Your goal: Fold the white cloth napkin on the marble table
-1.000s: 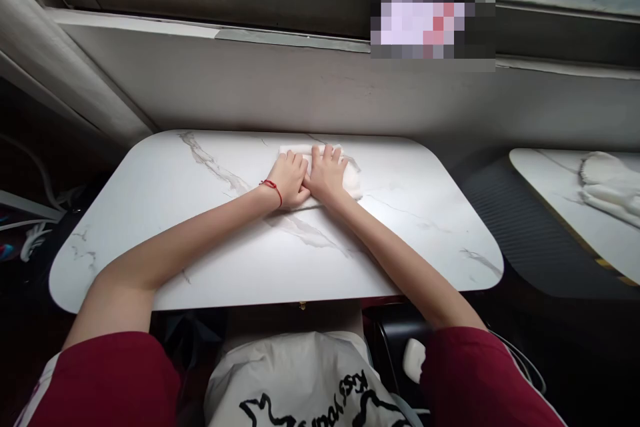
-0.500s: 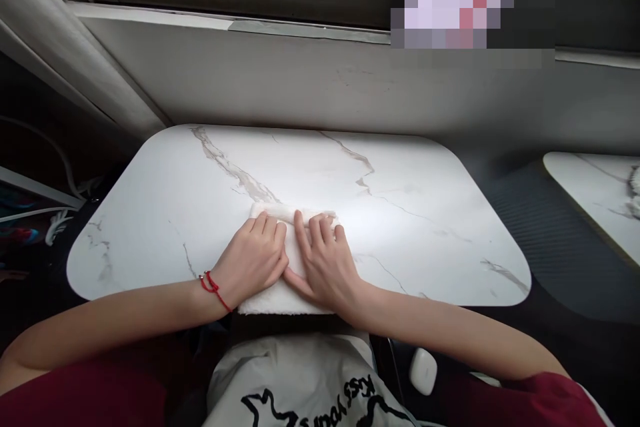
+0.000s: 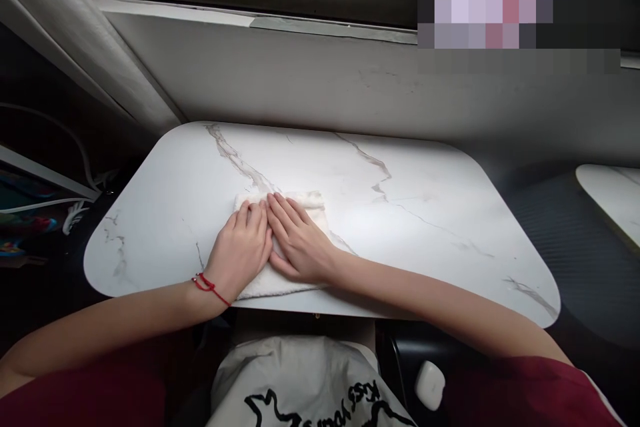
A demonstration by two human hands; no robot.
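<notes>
A white fluffy cloth (image 3: 274, 285) lies flat near the front edge of the white marble-patterned tabletop (image 3: 430, 193). My left hand (image 3: 241, 243) rests palm down on the cloth's left part, its fingers slightly bent and lying near the far edge. A red string bracelet (image 3: 205, 283) is round that wrist. Flat on the middle of the cloth, my right hand (image 3: 303, 240) has its fingers stretched out and pointing away to the left. The two hands touch or nearly touch at the fingers. Both palms hide much of the cloth.
A grey wall (image 3: 300, 80) stands behind the tabletop. At the right is part of another marble-patterned top (image 3: 613, 197). White cables (image 3: 75, 217) hang at the left. Below the front edge, a small white case (image 3: 430, 385) lies on a dark surface.
The cloth has shifted a little forward and left on the tabletop, and its far edge looks flatter. My right hand has come in beside the left, its fingers straightening. The view has moved slightly.
</notes>
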